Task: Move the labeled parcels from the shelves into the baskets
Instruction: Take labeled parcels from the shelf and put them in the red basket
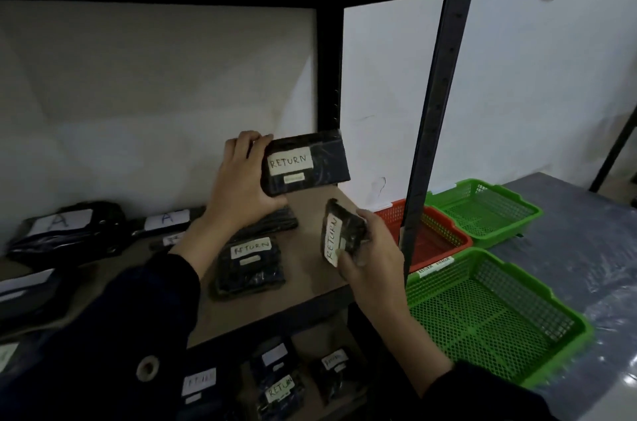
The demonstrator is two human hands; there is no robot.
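Observation:
My left hand (241,179) grips a black parcel labeled RETURN (306,162), held up above the brown shelf (310,269). My right hand (370,251) holds a smaller black RETURN parcel (339,231) upright near the shelf's right end. Another RETURN parcel (250,269) lies flat on the shelf below my left wrist. Two parcels marked A (65,231) (167,218) rest at the shelf's back left. To the right stand a red basket (437,237), a far green basket (482,210) and a near green basket (496,317).
A black upright post (434,110) of the rack stands between the shelf and the baskets. The baskets sit on a grey plastic-covered table (586,248). More labeled black parcels (281,386) lie on the lower shelf. A white wall is behind.

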